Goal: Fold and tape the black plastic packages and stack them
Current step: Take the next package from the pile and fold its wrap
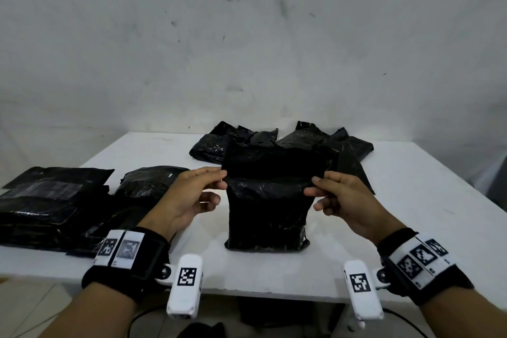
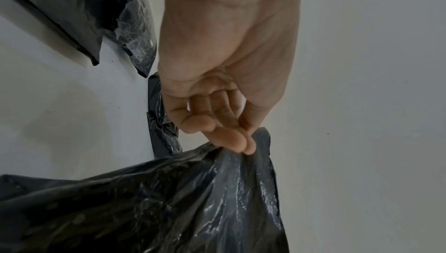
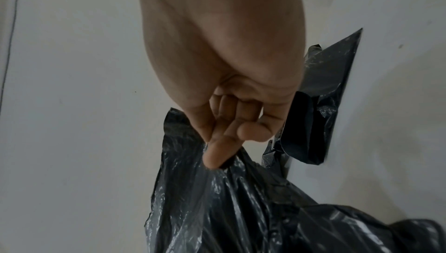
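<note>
1. Finished black packages (image 1: 46, 200) lie stacked at the desk's (image 1: 411, 200) left edge.
2. Our left hand (image 1: 189, 195) pinches the upper left side of the package (image 1: 270, 200) standing mid-desk near the front edge.
3. The film looks thin, slick and crinkly; we judge it light and floppy, best gripped at the side edges.
4. Our right hand (image 1: 343, 200) pinches the opposite side.
5. Unfolded packages (image 1: 340, 145) wait behind.

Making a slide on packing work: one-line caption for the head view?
Both hands, left and right, pinch a black package by its upper edges above a white table.
</note>
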A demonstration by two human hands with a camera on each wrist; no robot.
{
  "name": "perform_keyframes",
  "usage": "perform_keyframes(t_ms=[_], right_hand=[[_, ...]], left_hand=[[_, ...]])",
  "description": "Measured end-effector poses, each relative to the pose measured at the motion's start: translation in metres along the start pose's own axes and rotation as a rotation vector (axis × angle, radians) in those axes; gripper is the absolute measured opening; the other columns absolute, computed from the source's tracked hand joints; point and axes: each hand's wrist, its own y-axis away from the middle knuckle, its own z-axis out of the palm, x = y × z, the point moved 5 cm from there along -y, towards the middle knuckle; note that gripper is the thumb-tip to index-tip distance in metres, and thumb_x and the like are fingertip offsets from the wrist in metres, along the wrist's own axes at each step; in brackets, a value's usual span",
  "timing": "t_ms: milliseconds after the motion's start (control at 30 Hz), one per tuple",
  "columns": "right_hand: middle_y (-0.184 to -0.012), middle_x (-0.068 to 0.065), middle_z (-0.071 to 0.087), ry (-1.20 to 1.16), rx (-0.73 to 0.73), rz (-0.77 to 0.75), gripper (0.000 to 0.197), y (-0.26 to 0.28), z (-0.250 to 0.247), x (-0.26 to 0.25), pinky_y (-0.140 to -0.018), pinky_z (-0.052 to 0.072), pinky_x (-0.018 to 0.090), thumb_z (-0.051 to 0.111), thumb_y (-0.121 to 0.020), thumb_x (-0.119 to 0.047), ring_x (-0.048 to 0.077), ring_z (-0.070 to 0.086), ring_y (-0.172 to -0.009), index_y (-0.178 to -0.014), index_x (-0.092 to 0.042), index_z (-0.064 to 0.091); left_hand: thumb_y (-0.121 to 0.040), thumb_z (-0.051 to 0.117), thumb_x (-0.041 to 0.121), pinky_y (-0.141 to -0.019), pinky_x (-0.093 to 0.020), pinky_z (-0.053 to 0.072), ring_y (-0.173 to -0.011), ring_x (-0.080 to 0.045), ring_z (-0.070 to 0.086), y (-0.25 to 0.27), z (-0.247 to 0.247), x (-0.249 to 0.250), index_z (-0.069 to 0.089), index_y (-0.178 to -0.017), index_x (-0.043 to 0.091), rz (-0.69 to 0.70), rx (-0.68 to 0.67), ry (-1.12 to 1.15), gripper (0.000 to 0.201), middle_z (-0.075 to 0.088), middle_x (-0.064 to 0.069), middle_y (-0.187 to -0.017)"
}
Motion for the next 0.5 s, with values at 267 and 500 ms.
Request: perform_keyframes(t_ms=[267, 500], right_hand=[[-0.098, 0.012, 0.078, -0.079, -0.001, 0.052, 0.008, 0.0037, 0.0029, 0.0015, -0.049, 0.049, 0.021, 0.06, -0.1, -0.019, 0.017, 0.073, -0.063, -0.093, -0.018, 0.062], [-0.102, 0.009, 0.078, -0.042, -0.002, 0.025, 0.013, 0.0046, 0.0017, 0.0028, -0.062, 0.052, 0.025, 0.059, -0.101, -0.02, 0.019, 0.075, -0.084, -0.091, -0.021, 0.066]], left_hand=[[-0.103, 0.057, 0.029, -0.049, -0.023, 0.046, -0.054, -0.024, 0.07, 0.0079, 0.0095, 0.0007, 0.057, -0.11, 0.02, 0.016, -0.039, -0.09, 0.011, 0.079, -0.007, -0.103], [-0.103, 0.057, 0.025, -0.054, -0.026, 0.045, -0.06, -0.024, 0.071, 0.0088, 0.0062, 0.0033, 0.061, -0.104, 0.02, -0.004, -0.067, -0.096, 0.006, 0.078, -0.003, -0.108]])
